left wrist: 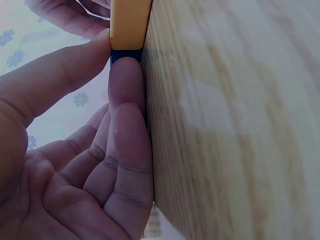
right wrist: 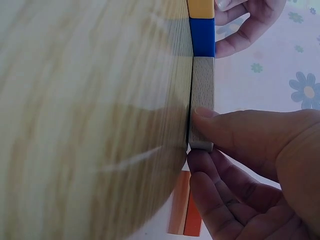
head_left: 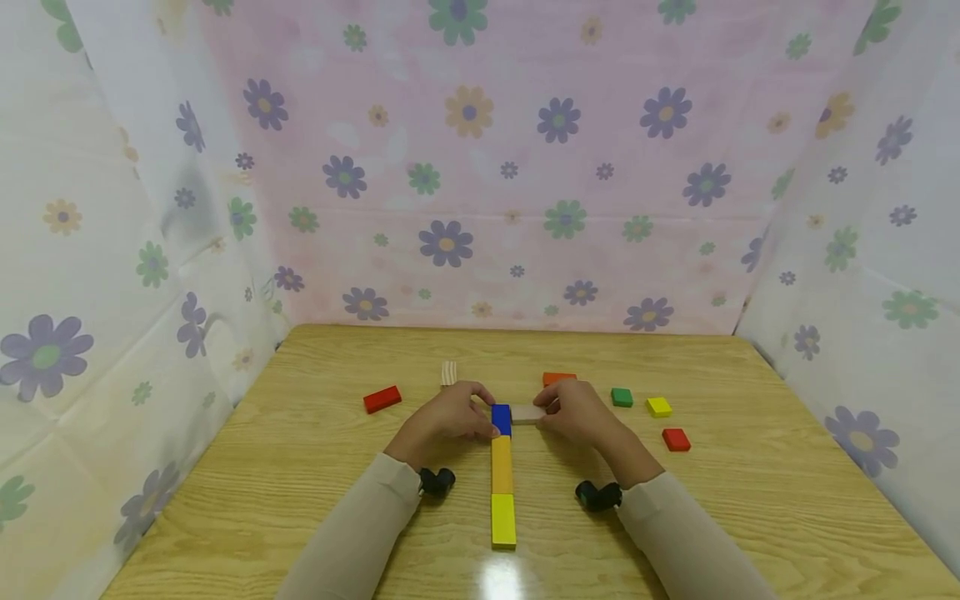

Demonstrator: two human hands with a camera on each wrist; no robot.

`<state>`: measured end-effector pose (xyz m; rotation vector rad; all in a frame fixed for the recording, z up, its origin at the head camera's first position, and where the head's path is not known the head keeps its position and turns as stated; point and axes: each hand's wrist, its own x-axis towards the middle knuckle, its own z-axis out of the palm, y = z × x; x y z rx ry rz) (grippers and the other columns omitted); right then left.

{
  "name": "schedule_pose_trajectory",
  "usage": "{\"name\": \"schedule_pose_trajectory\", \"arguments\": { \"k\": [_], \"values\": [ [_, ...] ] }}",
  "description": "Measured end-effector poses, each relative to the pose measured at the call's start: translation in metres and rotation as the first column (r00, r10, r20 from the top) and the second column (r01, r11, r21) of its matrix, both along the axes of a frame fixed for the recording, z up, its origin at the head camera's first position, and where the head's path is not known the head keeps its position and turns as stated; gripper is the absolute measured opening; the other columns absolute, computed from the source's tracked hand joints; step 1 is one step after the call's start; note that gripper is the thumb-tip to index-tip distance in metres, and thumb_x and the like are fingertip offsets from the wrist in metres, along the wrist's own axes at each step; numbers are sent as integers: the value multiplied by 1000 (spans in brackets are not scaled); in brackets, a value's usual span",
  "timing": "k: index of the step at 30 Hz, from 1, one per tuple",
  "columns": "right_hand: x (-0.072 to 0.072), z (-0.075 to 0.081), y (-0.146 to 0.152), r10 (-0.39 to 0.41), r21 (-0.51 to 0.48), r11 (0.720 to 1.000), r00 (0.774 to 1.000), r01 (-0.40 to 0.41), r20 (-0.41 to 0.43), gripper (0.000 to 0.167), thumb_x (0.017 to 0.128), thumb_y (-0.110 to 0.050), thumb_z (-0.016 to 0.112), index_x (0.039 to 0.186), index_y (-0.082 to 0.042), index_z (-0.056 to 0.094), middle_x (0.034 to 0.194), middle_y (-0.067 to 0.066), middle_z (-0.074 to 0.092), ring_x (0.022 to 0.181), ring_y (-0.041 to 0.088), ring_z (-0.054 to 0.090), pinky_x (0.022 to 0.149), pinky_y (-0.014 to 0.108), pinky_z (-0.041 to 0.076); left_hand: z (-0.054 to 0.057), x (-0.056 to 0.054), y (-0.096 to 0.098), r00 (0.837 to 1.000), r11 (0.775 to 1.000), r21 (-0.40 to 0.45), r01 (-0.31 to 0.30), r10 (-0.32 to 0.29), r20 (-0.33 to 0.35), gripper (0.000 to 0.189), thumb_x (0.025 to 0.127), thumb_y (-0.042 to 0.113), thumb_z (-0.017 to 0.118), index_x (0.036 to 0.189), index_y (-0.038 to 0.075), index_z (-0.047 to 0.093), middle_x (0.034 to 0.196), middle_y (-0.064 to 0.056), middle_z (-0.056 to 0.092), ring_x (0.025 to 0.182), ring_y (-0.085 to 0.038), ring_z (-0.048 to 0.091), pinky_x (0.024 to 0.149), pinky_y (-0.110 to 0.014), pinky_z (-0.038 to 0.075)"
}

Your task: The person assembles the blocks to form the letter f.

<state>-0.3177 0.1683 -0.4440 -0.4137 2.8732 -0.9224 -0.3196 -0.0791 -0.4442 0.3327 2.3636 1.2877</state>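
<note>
Beside the blue block, touched by the loose left hand, the right hand pinches a wooden block

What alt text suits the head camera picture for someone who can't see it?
A person's left hand touches a blue block while the right hand pinches a plain wooden block against its side. An orange block, then a yellow block, run from the blue toward the viewer; other blocks lie about the table.

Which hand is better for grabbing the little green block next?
Probably the right hand. It's nearer the green block, though it should release the plain wooden block first. The left hand is farther away, touching the blue block.
</note>
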Motion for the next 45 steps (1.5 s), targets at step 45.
{"name": "schedule_pose_trajectory", "arguments": {
  "k": [45],
  "values": [
    [0,-1,-3,0,40,999,1000,1,-9,24,87,-13,84,110,-12,80,100,0,74,88,14,65,84,35,58,0,1,0,1000,1000,10,-22,22,-9,41,84,13,87,118,10,63,87,-6,74,72,-20,67,67,-31,54]
  ]
}}
